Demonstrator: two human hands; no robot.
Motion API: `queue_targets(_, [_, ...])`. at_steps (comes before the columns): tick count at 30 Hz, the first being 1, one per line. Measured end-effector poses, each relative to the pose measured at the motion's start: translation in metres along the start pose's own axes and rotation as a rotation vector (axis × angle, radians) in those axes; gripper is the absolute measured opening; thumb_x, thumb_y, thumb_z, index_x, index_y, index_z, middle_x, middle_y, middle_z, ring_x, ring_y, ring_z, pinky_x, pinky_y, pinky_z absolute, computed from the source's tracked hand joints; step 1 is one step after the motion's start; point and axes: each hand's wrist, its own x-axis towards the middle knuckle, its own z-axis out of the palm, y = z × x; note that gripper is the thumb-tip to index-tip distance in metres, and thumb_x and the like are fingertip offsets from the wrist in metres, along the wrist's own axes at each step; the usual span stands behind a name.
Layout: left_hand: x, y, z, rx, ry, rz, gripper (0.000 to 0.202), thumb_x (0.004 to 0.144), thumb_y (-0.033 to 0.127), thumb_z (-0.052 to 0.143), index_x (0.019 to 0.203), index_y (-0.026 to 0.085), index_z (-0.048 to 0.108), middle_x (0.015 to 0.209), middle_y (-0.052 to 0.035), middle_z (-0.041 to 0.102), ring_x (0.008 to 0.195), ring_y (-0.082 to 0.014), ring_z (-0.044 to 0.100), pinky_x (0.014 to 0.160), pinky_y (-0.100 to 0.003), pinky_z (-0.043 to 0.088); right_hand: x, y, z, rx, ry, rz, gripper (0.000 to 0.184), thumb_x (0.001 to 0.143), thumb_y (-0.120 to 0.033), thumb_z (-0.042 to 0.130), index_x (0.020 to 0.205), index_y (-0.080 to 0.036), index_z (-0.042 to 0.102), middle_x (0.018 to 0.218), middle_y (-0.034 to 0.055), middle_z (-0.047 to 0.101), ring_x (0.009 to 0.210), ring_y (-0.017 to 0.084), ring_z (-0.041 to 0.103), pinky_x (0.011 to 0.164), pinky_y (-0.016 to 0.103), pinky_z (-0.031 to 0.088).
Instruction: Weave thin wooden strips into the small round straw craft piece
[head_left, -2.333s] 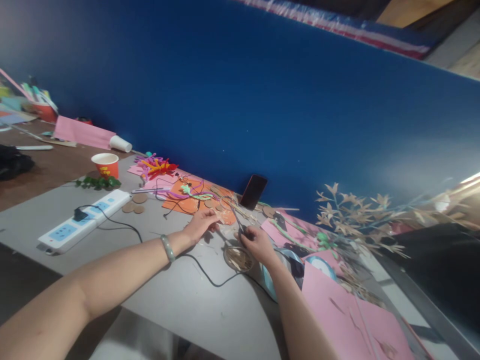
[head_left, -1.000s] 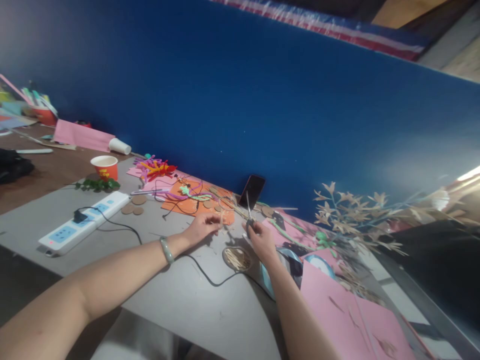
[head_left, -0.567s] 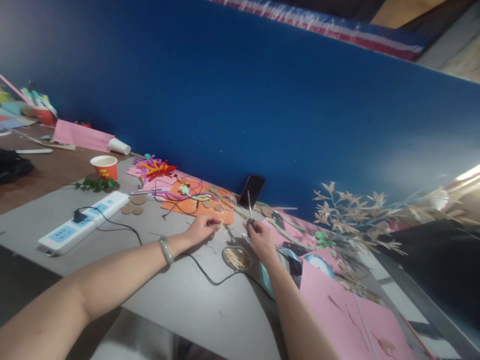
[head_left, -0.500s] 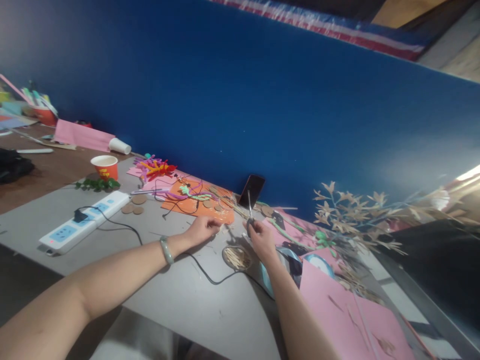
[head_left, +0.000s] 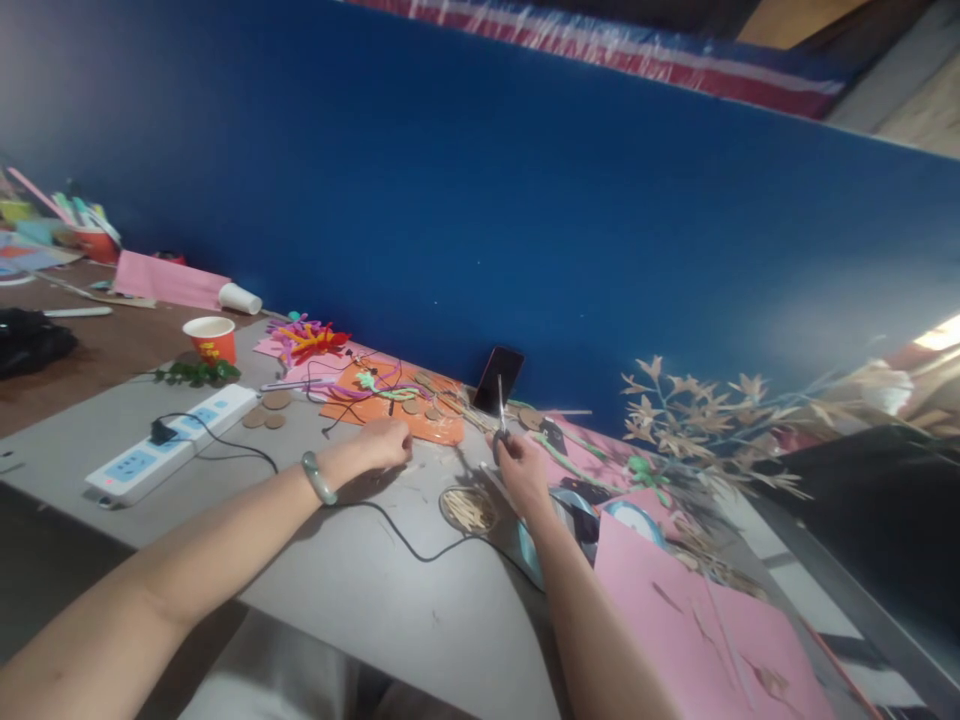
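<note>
My right hand (head_left: 523, 474) is closed round the dark handles of a pair of scissors (head_left: 502, 405), whose blades point up and away in front of a phone (head_left: 499, 380) leaning on the wall. To the left, my left hand (head_left: 388, 443) is curled closed just above the table, by the near edge of an orange sheet (head_left: 435, 428). Whatever its fingers hold, if anything, is too small to make out. Between my hands and nearer to me sits a round dish of short wooden sticks (head_left: 469, 510).
A white power strip (head_left: 176, 440) lies at left, its black cable (head_left: 427, 556) crossing the grey table. Behind it stands a red paper cup (head_left: 211, 340). Wooden discs (head_left: 276, 400) and pipe cleaners (head_left: 319, 340) lie near the blue wall. Pink sheets (head_left: 675, 610) and dried-looking flowers (head_left: 682, 420) are at right.
My left hand has moved left, away from the scissors, and its fingers look more curled. My right hand stays nearly in place with the scissors.
</note>
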Motion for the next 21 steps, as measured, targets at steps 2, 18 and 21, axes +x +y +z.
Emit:
queue_targets(2, [0.005,0.003,0.0,0.021,0.063,0.027,0.01,0.065,0.016,0.055,0.065,0.016,0.065,0.062,-0.0067,0.062,0.057,-0.0166,0.054,0.056,-0.026,0.034,0.001,0.0,-0.001,-0.01,0.016,-0.002,0.044,0.074,-0.054,0.055,0.051,-0.02,0.041,0.049,-0.0047,0.038,0.051,0.011,0.034,0.048,0.023,0.026])
queue_targets(18, [0.033,0.005,0.021,0.102,0.09,0.085,0.012,0.072,0.016,0.049,0.072,0.015,0.061,0.071,-0.0081,0.061,0.063,-0.0174,0.054,0.057,-0.026,0.035,-0.005,-0.003,0.006,-0.048,-0.009,-0.027,0.04,0.077,-0.051,0.053,0.055,-0.019,0.043,0.051,-0.004,0.042,0.051,0.01,0.035,0.049,0.023,0.025])
queue_targets(21, [0.033,-0.007,0.016,0.065,0.104,0.106,0.014,0.074,0.015,0.046,0.071,0.015,0.06,0.067,-0.0055,0.059,0.057,-0.014,0.051,0.054,-0.024,0.032,-0.005,-0.001,0.008,-0.05,-0.016,-0.043,0.04,0.076,-0.051,0.053,0.055,-0.019,0.043,0.051,-0.0039,0.042,0.052,0.011,0.035,0.05,0.023,0.026])
